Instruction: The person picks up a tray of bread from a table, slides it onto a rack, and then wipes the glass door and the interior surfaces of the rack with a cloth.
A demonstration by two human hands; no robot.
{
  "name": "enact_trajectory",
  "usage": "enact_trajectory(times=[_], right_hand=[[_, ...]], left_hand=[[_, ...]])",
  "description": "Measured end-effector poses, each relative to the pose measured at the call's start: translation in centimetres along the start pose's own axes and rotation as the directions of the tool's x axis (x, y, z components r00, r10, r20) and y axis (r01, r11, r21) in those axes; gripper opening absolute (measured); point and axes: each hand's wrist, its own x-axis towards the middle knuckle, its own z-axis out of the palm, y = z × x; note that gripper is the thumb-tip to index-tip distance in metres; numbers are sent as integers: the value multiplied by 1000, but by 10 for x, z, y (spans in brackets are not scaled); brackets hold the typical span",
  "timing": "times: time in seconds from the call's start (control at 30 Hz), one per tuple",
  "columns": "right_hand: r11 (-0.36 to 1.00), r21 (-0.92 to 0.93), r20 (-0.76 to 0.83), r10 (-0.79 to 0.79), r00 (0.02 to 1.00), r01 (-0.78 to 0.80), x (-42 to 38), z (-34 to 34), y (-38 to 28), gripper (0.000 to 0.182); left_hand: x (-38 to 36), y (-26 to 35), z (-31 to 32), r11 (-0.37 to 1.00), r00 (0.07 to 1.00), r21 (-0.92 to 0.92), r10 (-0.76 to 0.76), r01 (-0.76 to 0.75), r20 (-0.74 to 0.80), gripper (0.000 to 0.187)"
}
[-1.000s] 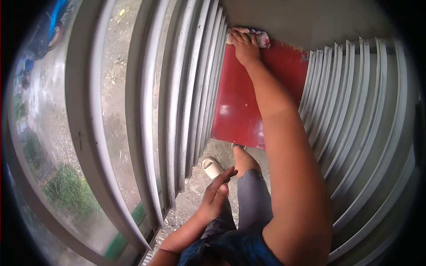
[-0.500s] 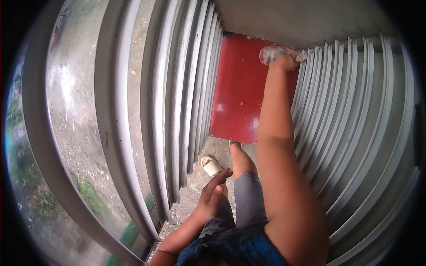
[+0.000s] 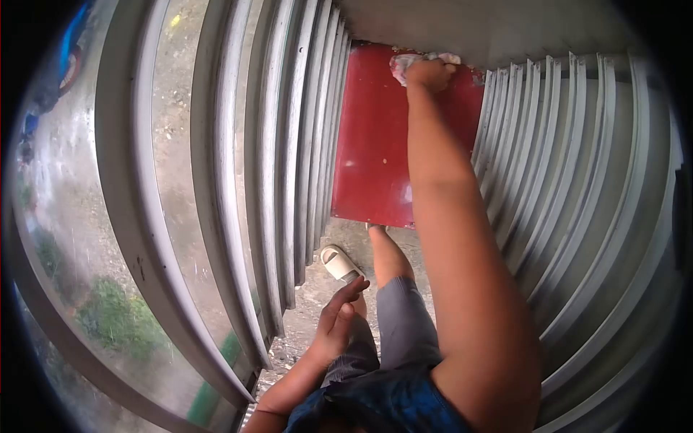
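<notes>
My right hand (image 3: 431, 73) is closed on a crumpled pink-and-white cloth (image 3: 404, 66), at the far end of my stretched-out arm. The cloth rests against the upper part of a glossy red panel (image 3: 372, 137), close to its far edge. A few pale specks mark the panel's surface. Near my lap, my left hand (image 3: 338, 321) hangs in the air with its fingers stretched out and holds nothing.
Grey slats (image 3: 256, 144) run along the left, with rough ground showing between them. More metal slats (image 3: 570, 137) line a wall on the right. A grey surface (image 3: 476, 25) borders the panel's far edge. Below the panel, a cream slide sandal (image 3: 337, 261) is on my foot.
My right hand has moved left with the cloth along the panel's far edge. The whole view has shifted slightly. My left hand keeps much the same pose.
</notes>
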Motion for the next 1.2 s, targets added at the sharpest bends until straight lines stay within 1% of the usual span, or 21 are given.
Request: enact_trajectory(times=[0.1,0.13,0.17,0.23,0.3,0.37,0.4,0.47,0.5,0.57,0.6,0.63,0.67,0.7,0.77,0.83,0.93,1.0,1.03,1.1,1.2], right_hand=[[993,83,80,-87,993,80,10,0,15,35],[966,110,27,-240,970,236,27,6,35,35],[799,582,3,-189,982,152,37,12,53,31],[671,714,-187,-90,978,198,25,-25,55,26],[395,881,-341,146,929,262,48,-3,61,34],[403,910,-238,325,915,94,42,-9,40,45],[607,794,-203,322,925,-37,55,4,37,35],[777,608,-163,321,933,-161,66,27,30,26],[860,458,22,239,971,-222,68,31,27,24],[706,665,145,197,970,-243,53,50,23,22],[775,624,64,83,994,-105,29,56,19,21],[678,729,162,-41,986,-92,2,48,12,25],[809,544,424,-37,905,-222,-34,2,-8,23],[788,609,325,-142,935,-91,-45,27,3,22],[595,748,402,-55,914,-294,-55,19,9,22],[509,861,14,-29,999,2,-43,-9,23,25],[476,870,-167,36,985,130,-2,-22,38,29],[883,465,-25,-58,998,63,21,-2,38,33],[936,345,-22,73,997,-61,-13,-30,0,34],[994,107,151,3,989,-19,-20,-8,-11,36],[973,12,360,-218,907,230,-36,27,-14,34]], left_hand=[[0,1,1,1000,1000,11,-7,7,-1,67],[2,5,2,1000,1000,5,-8,8,4,67],[3,5,2,1000,1000,9,4,-4,4,67],[2,5,2,998,999,-60,-3,6,43,61],[0,4,1,999,999,-34,4,-3,49,61],[0,2,-2,1000,998,-10,9,-9,58,61],[0,2,-4,1000,999,1,3,-3,54,61],[-2,-1,-7,1000,999,4,-13,12,46,61],[-2,-4,-7,1000,1000,17,-17,17,18,63],[-2,-5,-5,1000,1000,20,-14,14,4,66],[-2,-5,-3,1000,1000,10,-20,20,13,66],[-3,-5,-2,1000,999,5,-29,29,20,65],[-3,-5,-1,1000,999,8,-11,11,40,63],[-2,-3,-1,1000,999,10,-10,10,39,63],[0,3,-1,1000,998,-26,-10,11,57,59],[3,9,-5,1000,999,13,13,-14,43,60],[2,10,-12,998,1000,60,19,-21,21,63],[1,7,-14,998,1000,58,20,-21,8,63],[0,6,-14,999,1000,47,-2,2,-8,64],[0,5,-8,999,1000,29,-27,27,-14,64],[4,7,-1,999,1000,41,0,-1,13,65]])
